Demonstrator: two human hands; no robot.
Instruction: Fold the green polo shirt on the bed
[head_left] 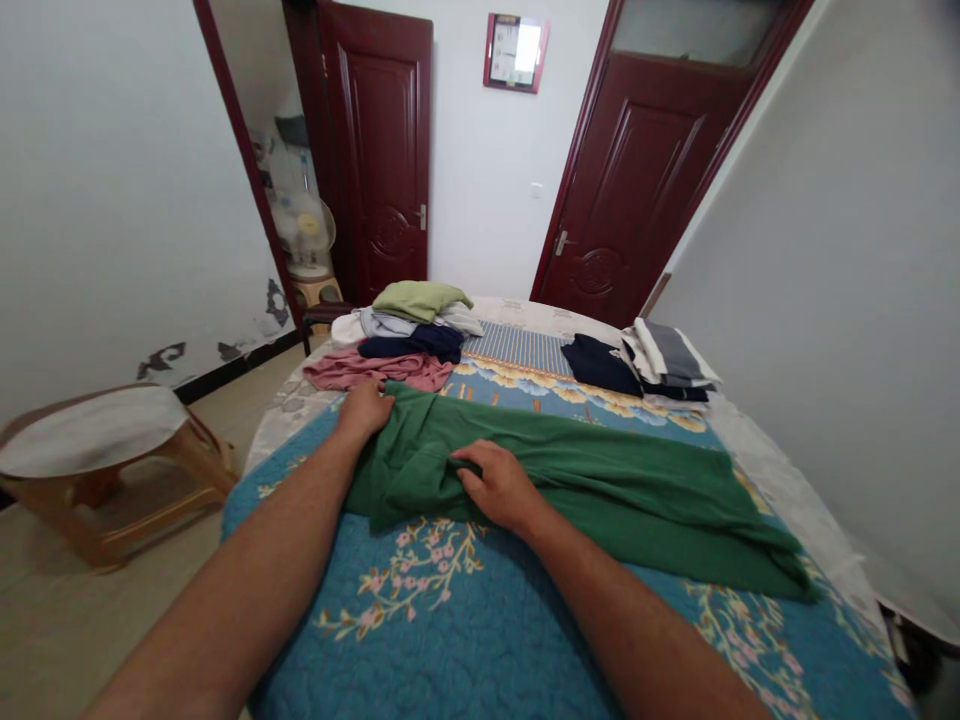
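A long green cloth garment [630,470] lies stretched from left to right across the blue floral quilt [450,640], with creases along it. My left hand [365,410] pinches its upper left corner. Near the garment's left part, my right hand [496,482] has thumb and fingers closed on a fold of the same cloth. Bunched layers of green fabric lie between the two hands.
Crumpled clothes in pink [375,370], navy and light green [420,299] are heaped at the back left. Folded clothes [670,355] and a navy garment [600,364] sit at the back right. A plastic stool [97,440] stands left.
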